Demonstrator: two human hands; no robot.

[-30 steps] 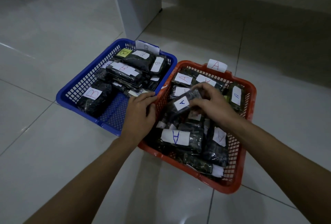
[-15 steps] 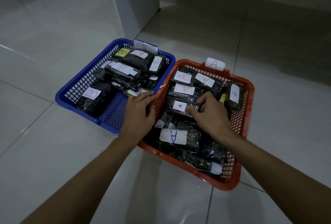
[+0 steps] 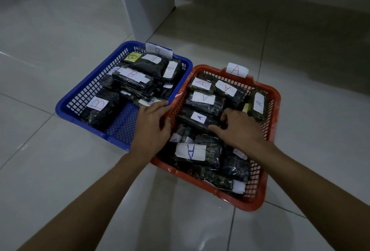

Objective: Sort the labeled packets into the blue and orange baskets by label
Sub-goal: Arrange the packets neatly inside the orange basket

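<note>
Now the packet marked A lies flat in the orange basket, in a row with the other A packets. A second ago the right hand held it up in the air above the pile. Then it came down, and now it rests in its place. The right hand is still on it, with curled fingers touching its right end, so I think it is about to let go. I cannot tell if the pinch is tight or loose.

The left hand has not moved. It grips the near edge of the orange basket, right where it meets the blue basket.

The blue basket holds only B packets that I can see, and the orange one only A packets. No packets lie on the floor. So the sorting looks almost done, maybe all done.
</note>
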